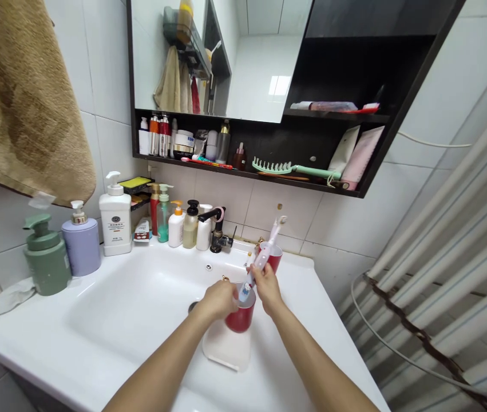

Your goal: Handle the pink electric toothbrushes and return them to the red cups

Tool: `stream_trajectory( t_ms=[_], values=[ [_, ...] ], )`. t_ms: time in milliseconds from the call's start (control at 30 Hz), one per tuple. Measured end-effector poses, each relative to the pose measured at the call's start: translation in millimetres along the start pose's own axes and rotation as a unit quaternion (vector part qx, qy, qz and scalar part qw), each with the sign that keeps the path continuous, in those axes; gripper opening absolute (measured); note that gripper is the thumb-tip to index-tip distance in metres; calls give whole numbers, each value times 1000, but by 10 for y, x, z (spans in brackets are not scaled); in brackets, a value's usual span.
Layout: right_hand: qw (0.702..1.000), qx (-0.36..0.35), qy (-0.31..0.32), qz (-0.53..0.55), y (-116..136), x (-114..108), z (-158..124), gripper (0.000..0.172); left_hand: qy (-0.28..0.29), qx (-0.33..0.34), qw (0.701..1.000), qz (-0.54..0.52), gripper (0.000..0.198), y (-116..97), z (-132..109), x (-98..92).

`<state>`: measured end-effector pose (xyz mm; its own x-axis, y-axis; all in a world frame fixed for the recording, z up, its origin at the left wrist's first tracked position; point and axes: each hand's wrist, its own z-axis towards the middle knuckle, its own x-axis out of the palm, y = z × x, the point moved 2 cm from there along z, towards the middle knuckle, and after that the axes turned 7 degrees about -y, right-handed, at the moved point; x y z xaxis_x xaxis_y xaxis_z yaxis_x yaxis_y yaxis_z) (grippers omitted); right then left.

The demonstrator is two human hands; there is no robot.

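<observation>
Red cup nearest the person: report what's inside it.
The electric toothbrush, held in the right hand, has its lower end at the red cup's mouth. The left hand and cup wall hide the bottom.

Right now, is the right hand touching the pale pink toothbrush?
Touching. The head view shows the right hand gripping the pale pink toothbrush, with its fingers pressed against the body.

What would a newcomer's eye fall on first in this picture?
Probably the pink toothbrush near the centre, leaning in the right hand, its lower end at the mouth of the nearer red cup, with the left hand at that cup's rim. Next, perhaps, the tan towel hanging at upper left and the green hairbrush low in the dark cabinet.
</observation>
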<state>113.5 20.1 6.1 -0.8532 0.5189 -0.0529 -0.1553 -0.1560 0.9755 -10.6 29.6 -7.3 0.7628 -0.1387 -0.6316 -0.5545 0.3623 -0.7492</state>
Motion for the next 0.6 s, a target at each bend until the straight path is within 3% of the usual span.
stream_trajectory(
  t_ms=[167, 300, 467, 600],
  values=[
    [994, -11, 11, -109, -321, 61, 6, 22, -32, 36, 998, -28, 21, 10, -62, 180],
    [986, -21, 33, -162, -455, 77, -24, 20, -29, 23, 997, -68, 26, 55, -63, 263],
    [981, -38, 35, -185, -425, 17, -61, 24, -25, 45, 997, -49, 24, -15, -82, 261],
    [980, -57, 16, -190, -245, -266, -63, 28, -7, 97, 994, -48, 19, -265, -77, 312]
  ],
)
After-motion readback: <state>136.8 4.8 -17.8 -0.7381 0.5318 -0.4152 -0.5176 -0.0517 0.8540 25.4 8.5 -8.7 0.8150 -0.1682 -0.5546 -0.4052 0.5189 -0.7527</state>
